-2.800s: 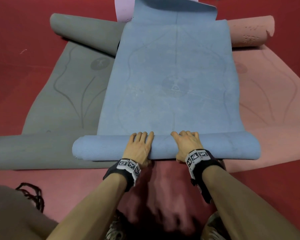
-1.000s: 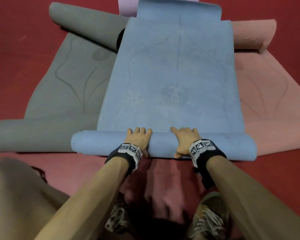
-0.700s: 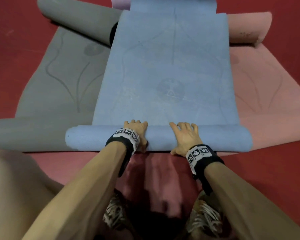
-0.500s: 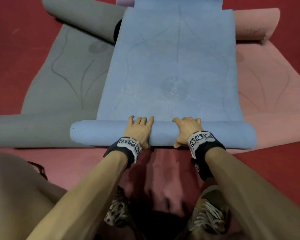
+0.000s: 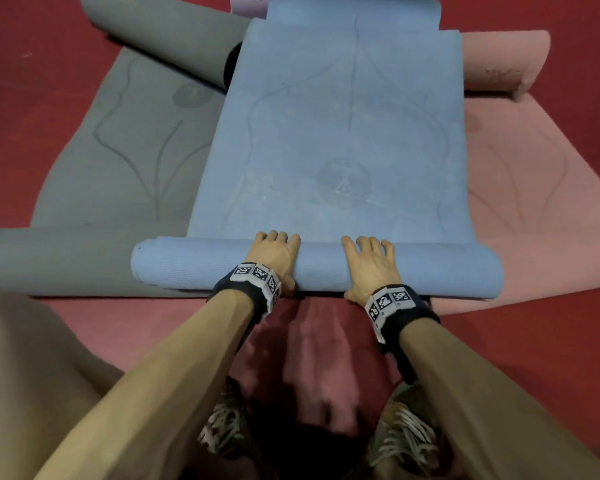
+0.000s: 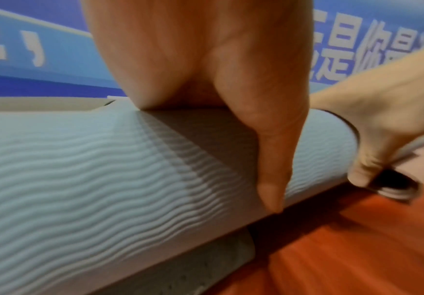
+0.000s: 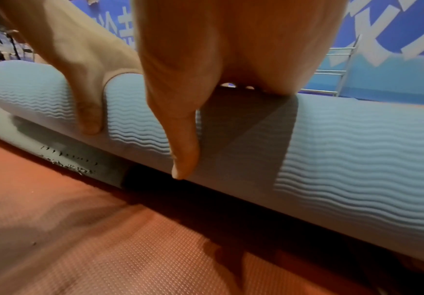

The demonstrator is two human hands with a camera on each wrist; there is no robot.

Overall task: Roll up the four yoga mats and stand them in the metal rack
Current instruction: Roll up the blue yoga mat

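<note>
L hand (image 5: 273, 257) & R hand (image 5: 368, 265) grip blue mat (image 5: 336, 150) roll, thumbs nearside.

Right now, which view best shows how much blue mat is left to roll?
Head view: the blue mat shows both roll and flat stretch. Both wrist views show only the ribbed roll, close up.

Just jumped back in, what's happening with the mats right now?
A person is rolling up the blue mat from its near end. The left hand and right hand sit side by side on the middle of the roll, fingers over the top and thumbs down its near side. Most of the mat lies flat ahead, spread over the grey mat and pink mat. Both of those lie open with only their ends curled.
</note>
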